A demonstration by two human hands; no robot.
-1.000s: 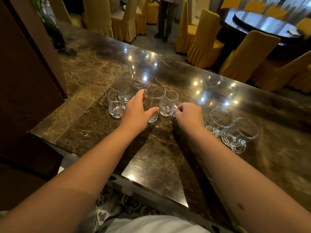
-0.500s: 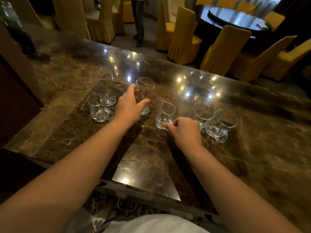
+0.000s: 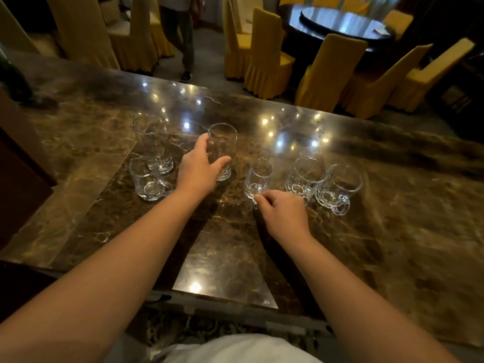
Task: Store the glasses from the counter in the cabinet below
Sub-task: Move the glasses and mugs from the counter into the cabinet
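Several clear glasses stand on the dark marble counter (image 3: 392, 231). My left hand (image 3: 197, 169) grips a tall straight glass (image 3: 224, 145) around its lower half. My right hand (image 3: 282, 216) pinches the handle of a small glass mug (image 3: 259, 178), which stands on the counter. Left of my left hand are a tall footed glass (image 3: 153, 140) and a short tumbler (image 3: 145, 179). To the right of my right hand, two handled mugs (image 3: 305, 176) (image 3: 340, 186) stand close together. The cabinet below is hidden from view.
A dark wooden panel (image 3: 21, 163) borders the counter on the left. Beyond the counter are yellow-covered chairs (image 3: 327, 72), a round dark table (image 3: 340, 22) and a standing person's legs (image 3: 183, 38). A dark bottle base (image 3: 15, 85) sits at the far left.
The view has shifted and the glasses now sit nearer the frame's middle. My right hand drew the small mug a little away from the tall glass; my left hand keeps its grip.
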